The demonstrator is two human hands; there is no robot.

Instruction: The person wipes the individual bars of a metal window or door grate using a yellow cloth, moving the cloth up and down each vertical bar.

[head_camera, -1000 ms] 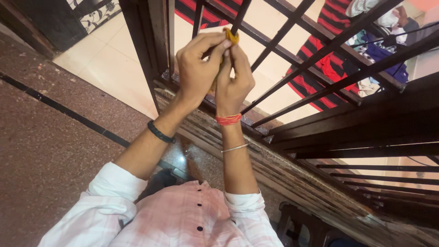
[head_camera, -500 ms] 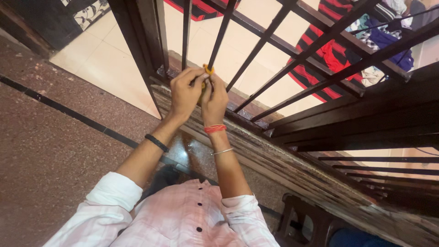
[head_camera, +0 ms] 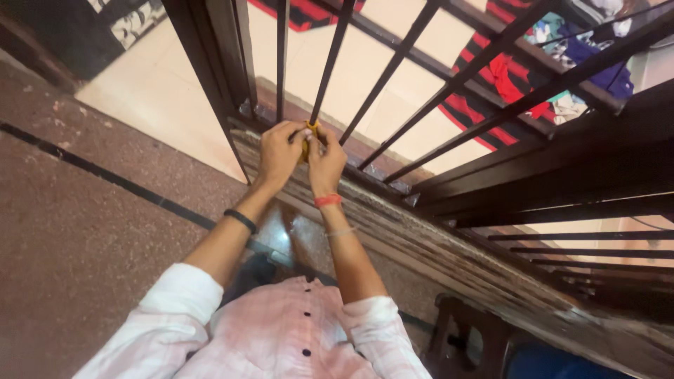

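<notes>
At the bottom of a dark metal bar (head_camera: pixel 326 70), both hands are pressed close together around a small yellow cloth (head_camera: pixel 308 142). The left hand (head_camera: pixel 279 153) and the right hand (head_camera: pixel 326 163) each pinch the cloth, and the cloth sits wrapped against the bar, just above the dusty sill (head_camera: pixel 393 224). It looks like the person is rubbing the low end of this bar clean. I think the next move calls for a firm squeeze and a slow slide along the bar, so the cloth does not slip off.

More bars (head_camera: pixel 449 91) stand close on the right side, so there is little room for the fingers between them. The thick door frame (head_camera: pixel 210 63) stands just to the left. Through the bars there is a pale tiled floor (head_camera: pixel 154 105) and a pile of clothes (head_camera: pixel 562 63) on a red and black striped mat (head_camera: pixel 484 105). A dark stool (head_camera: pixel 463 337) sits low on the right, near the person's pink checked shirt (head_camera: pixel 281 330).
</notes>
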